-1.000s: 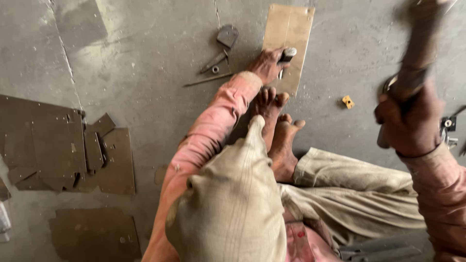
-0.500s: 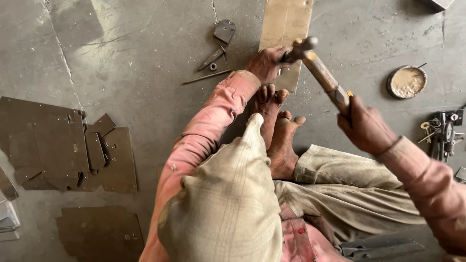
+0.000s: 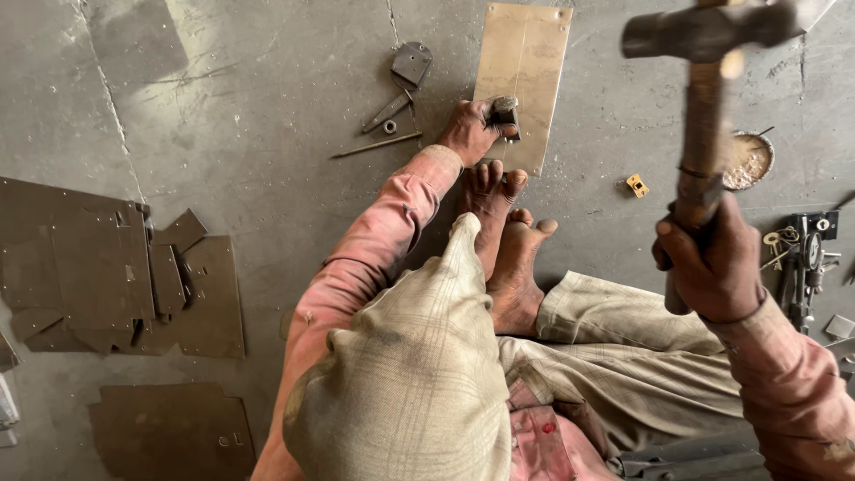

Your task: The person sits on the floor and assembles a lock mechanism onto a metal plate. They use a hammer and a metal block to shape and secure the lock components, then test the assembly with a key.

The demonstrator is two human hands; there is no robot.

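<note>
L hand (image 3: 470, 132) is clenched round a small dark metal punch (image 3: 505, 112), held upright w/ its tip on the lower part of a tan sheet-metal plate (image 3: 525, 62) lying flat on the concrete floor (image 3: 267, 107), bare feet (image 3: 503, 240) just below the plate's near edge. R hand (image 3: 712, 263) grips the wooden handle of a hammer (image 3: 704, 98), raised high, head up near the top of view, well apart from the punch. Dark metal offcuts (image 3: 116, 276) lie at far left, a small round dish (image 3: 746, 160) & a little yellow piece (image 3: 636, 185) to the plate's right.

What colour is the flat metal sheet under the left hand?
Pale brass-tan; the head view shows the sheet best.
</note>
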